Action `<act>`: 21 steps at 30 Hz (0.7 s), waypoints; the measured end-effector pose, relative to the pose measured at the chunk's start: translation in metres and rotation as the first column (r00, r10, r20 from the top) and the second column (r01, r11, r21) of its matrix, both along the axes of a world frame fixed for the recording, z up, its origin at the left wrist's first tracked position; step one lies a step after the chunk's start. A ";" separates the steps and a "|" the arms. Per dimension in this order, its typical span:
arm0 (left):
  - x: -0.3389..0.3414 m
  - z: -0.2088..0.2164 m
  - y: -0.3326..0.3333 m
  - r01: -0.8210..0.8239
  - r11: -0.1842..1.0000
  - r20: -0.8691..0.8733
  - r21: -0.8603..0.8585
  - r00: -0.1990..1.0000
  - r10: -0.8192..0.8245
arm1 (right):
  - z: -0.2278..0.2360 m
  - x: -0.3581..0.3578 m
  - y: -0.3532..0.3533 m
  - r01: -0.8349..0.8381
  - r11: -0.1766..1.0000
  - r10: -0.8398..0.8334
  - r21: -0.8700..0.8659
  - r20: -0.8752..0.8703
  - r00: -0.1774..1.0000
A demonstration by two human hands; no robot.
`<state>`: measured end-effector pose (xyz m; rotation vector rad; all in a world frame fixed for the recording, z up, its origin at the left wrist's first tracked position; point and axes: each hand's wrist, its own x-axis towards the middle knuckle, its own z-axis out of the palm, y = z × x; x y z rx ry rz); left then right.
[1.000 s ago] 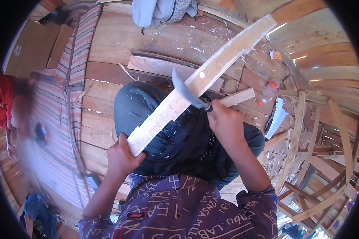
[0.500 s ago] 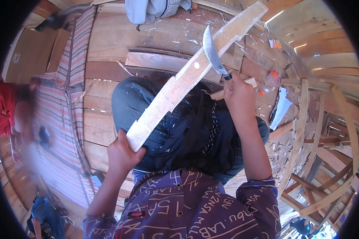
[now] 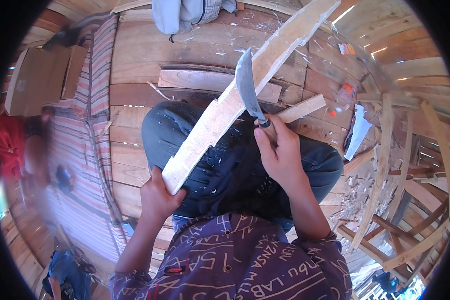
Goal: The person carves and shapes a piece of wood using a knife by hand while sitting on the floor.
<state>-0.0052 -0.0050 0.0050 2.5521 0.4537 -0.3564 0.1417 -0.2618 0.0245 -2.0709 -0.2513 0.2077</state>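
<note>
A long pale wooden plank [image 3: 205,127] slants across my lap from lower left to upper right, with notched, rough-cut edges. My left hand [image 3: 161,194] grips its near end, the thumb on one side and the fingers on the other. In my right hand [image 3: 281,150] is a machete [image 3: 246,80] with a broad curved blade and a short handle. The blade lies over the plank's right edge near its middle; whether it touches the wood I cannot tell.
Wood shavings [image 3: 360,195] litter the plank floor at right, near a wooden frame [image 3: 385,165]. Offcut boards [image 3: 195,80] lie ahead of my knees. At left are a striped mat [image 3: 80,165], a cardboard box [image 3: 40,75] and a person in red [image 3: 10,145]. A grey bag [image 3: 177,17] sits at the far side.
My right hand has drawn the machete toward me and to the left along the plank. The left hand keeps its grip on the near end.
</note>
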 end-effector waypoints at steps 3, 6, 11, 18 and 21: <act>0.001 0.001 0.001 0.003 1.000 -0.044 0.009 0.999 -0.002 | 0.006 -0.009 0.000 -0.012 0.998 0.019 0.063 -0.123 0.992; 0.002 0.001 0.002 -0.002 1.000 -0.056 0.000 0.998 0.002 | 0.011 -0.010 -0.004 -0.126 0.991 0.123 -0.053 -0.058 0.991; 0.004 0.003 0.001 -0.001 1.000 -0.061 -0.006 0.998 0.000 | 0.010 -0.025 0.001 -0.199 0.976 0.207 -0.087 0.105 0.973; 0.004 0.002 0.000 -0.012 1.000 -0.026 -0.028 1.000 0.012 | -0.006 -0.033 0.011 -0.179 0.965 0.210 -0.190 0.161 0.964; 0.002 0.000 0.000 -0.010 1.000 -0.009 -0.020 1.000 0.010 | -0.016 -0.033 0.009 -0.218 0.942 0.256 -0.257 0.126 0.958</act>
